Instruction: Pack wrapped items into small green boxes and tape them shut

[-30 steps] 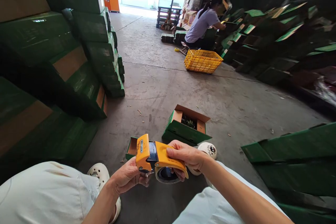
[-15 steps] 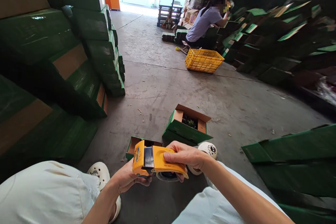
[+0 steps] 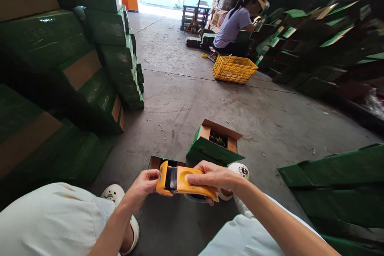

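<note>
My right hand is wrapped round a yellow tape dispenser, thumb flat on its top. A roll of clear tape shows partly below the dispenser, mostly hidden. At the dispenser's front end, the fingers of my left hand are pinched against its edge; whether they also hold the tape's end I cannot make out. Just behind the dispenser stands a small green box, largely covered by it. A larger green box with raised flaps sits beyond, dark green items inside.
Stacked green cartons rise on the left. More green boxes lie at the lower right. A yellow crate stands on the floor near a seated co-worker. Behind are a pallet jack and piled boxes.
My left hand has moved up from beneath the dispenser and now pinches at its front end. The dispenser has shifted slightly right in my right hand. The co-worker's head and hand have moved.
</note>
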